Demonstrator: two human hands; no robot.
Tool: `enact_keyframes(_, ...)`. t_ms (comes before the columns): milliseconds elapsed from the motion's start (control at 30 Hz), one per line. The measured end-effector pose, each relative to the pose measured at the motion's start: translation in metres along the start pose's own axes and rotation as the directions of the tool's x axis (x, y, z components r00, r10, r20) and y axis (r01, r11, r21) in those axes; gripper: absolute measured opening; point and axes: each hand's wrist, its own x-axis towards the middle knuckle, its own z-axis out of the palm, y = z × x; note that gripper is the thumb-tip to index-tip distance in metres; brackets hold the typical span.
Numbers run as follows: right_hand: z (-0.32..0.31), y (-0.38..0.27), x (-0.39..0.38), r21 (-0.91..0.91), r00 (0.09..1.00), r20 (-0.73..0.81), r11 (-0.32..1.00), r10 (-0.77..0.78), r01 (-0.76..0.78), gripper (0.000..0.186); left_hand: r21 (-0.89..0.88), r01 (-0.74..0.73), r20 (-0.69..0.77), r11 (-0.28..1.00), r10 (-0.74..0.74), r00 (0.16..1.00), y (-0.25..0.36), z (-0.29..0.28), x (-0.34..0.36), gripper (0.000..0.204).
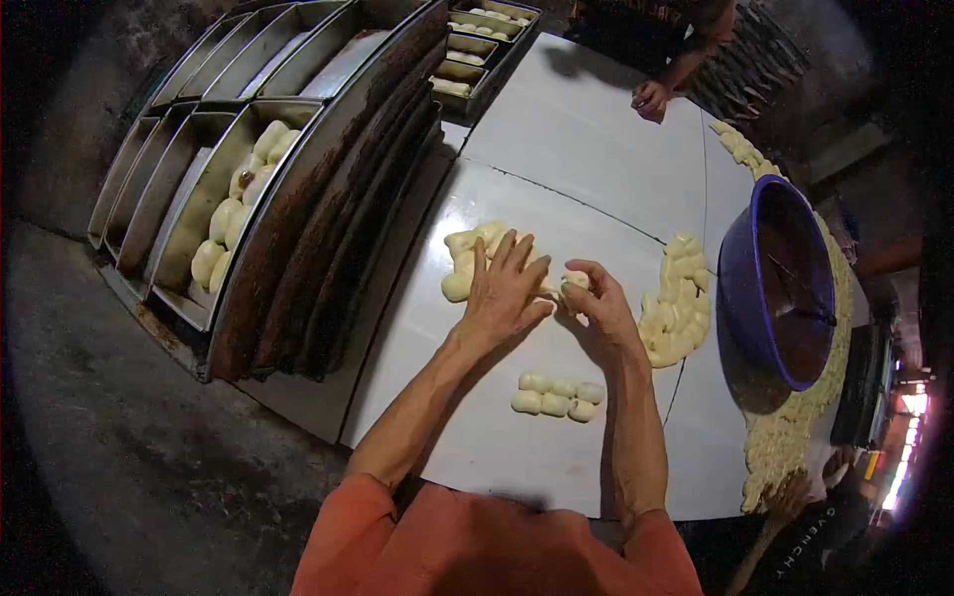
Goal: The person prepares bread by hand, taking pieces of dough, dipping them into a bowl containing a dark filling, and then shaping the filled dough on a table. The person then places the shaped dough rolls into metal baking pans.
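Observation:
My left hand (500, 296) lies with its fingers spread over a pile of pale dough pieces (458, 285) on the white tiled table. Beside it, my right hand (604, 313) is closed around a small piece of dough (573, 281), which shows between thumb and fingers. A thin bit of dough seems to stretch between the two hands. Nearer to me, several rounded dough balls (554, 394) sit pressed together in two short rows. To the right of my right hand lies another heap of dough pieces (680, 308).
Stacked metal loaf tins (204, 164) stand at the left, one holding dough balls (235, 221). More filled tins (465, 62) are at the back. A blue basin (740, 283) stands at the right, beside a long dough strip (778, 452). Another person's hand (651, 100) is across the table (586, 139).

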Motion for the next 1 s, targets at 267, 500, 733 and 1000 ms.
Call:
enact_keyframes(267,-0.009,-0.030,-0.029,0.069,0.999,0.030,0.997,-0.021,0.019,0.033,0.070,0.005,-0.005,0.998,-0.005,1.000,0.003,0.013,0.004,0.026)
enact_keyframes(500,-0.019,-0.021,-0.060,0.122,0.990,-0.122,0.988,-0.077,0.092,0.032,-0.614,0.254,0.212,0.747,-0.154,0.965,0.067,-0.023,0.004,0.048)
enact_keyframes(733,-0.042,0.003,-0.072,-0.190,0.922,-0.225,0.942,-0.315,0.276,0.028,-0.780,0.527,0.473,0.336,-0.234,0.849,0.082,0.007,-0.013,0.043)
enact_keyframes(1000,-0.039,-0.022,-0.119,0.408,0.960,-0.107,0.869,-0.259,0.280,0.028,-0.825,-0.207,-0.250,0.526,-0.011,0.968,0.165,0.043,0.007,0.073)
